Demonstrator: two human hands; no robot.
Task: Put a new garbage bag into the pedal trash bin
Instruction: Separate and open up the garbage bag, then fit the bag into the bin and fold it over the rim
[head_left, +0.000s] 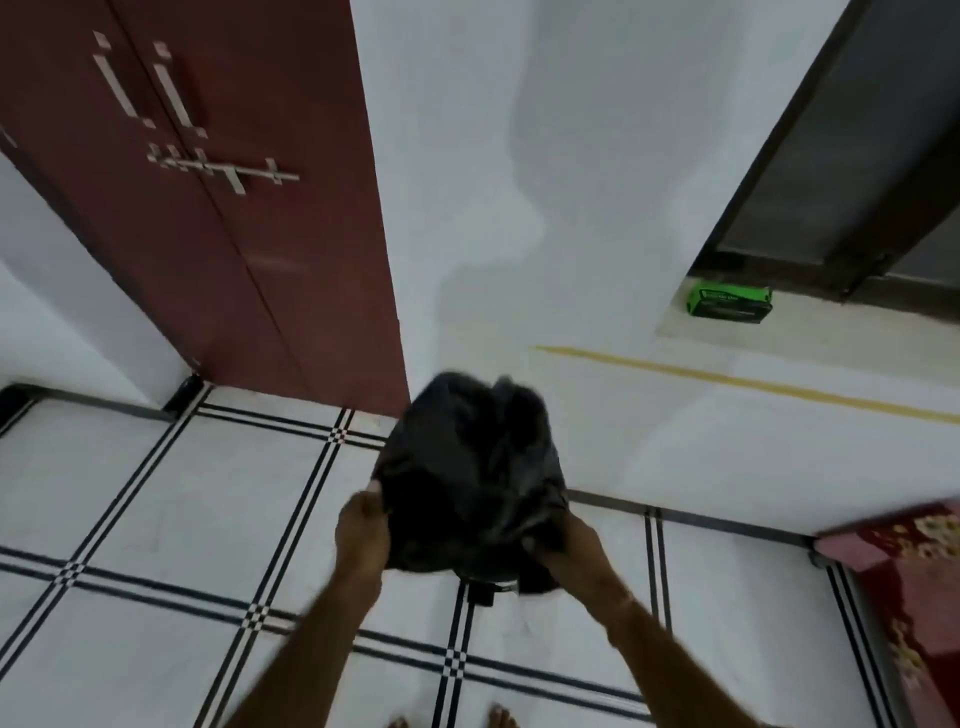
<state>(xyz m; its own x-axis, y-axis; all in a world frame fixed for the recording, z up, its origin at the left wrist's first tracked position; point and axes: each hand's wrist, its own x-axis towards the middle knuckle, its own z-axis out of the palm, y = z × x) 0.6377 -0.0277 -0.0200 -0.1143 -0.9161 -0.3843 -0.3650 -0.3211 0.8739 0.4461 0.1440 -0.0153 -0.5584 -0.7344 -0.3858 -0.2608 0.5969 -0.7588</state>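
Note:
A black garbage bag (467, 467) billows in front of me, blurred by motion. My left hand (363, 535) grips its left edge and my right hand (566, 551) grips its right edge, both low on the bag. Beneath the bag a small dark part, perhaps the pedal of the trash bin (483, 592), shows on the floor; the bin itself is hidden behind the bag.
White floor tiles with black lines (208, 519) lie all around. A dark red double door (218, 208) stands at the left, a white wall behind. A green box (730, 304) rests on a ledge at the right. A red patterned cloth (904, 571) lies at the right edge. My bare toes (498, 719) show below.

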